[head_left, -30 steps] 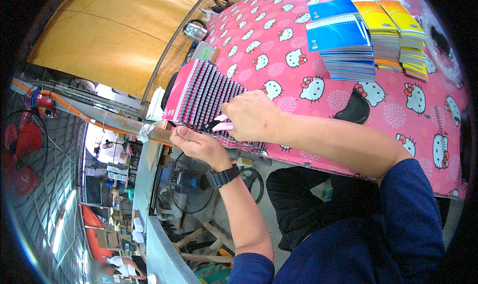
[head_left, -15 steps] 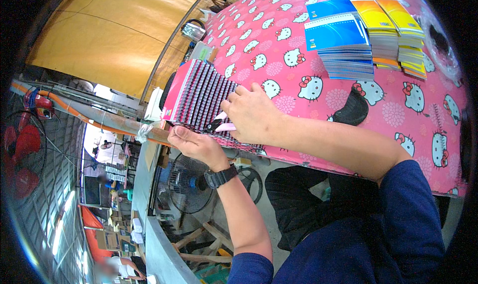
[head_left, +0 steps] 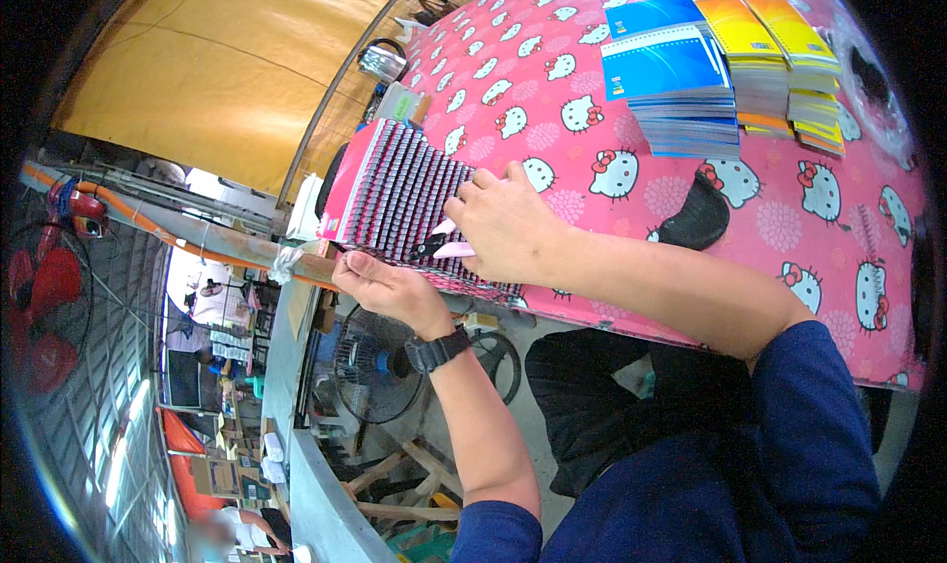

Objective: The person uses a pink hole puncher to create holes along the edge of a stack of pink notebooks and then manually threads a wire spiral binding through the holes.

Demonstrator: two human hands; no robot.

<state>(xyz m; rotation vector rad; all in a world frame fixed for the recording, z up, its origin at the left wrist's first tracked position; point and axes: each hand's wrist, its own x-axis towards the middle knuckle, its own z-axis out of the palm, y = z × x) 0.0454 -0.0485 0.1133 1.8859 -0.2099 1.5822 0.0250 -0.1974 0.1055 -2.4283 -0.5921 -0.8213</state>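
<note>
A fanned stack of pink spiral-bound notebooks (head_left: 395,193) lies at the near left edge of a table with a pink cartoon-cat cloth (head_left: 552,89). My right hand (head_left: 508,223) rests on top of the stack, fingers curled over one pink cover at its near end. My left hand (head_left: 385,287), with a black wristwatch, grips the stack's lower edge from beneath the table edge. Both hands touch the same stack.
Piles of blue notebooks (head_left: 671,79) and yellow notebooks (head_left: 779,60) stand at the far right of the table. A black object (head_left: 695,218) lies beside my right forearm. A floor fan (head_left: 380,371) stands below the table; a yellow tarp (head_left: 217,79) hangs at left.
My right hand has slid slightly along the stack toward me and now pinches a pink cover. The left hand stays under the stack's edge.
</note>
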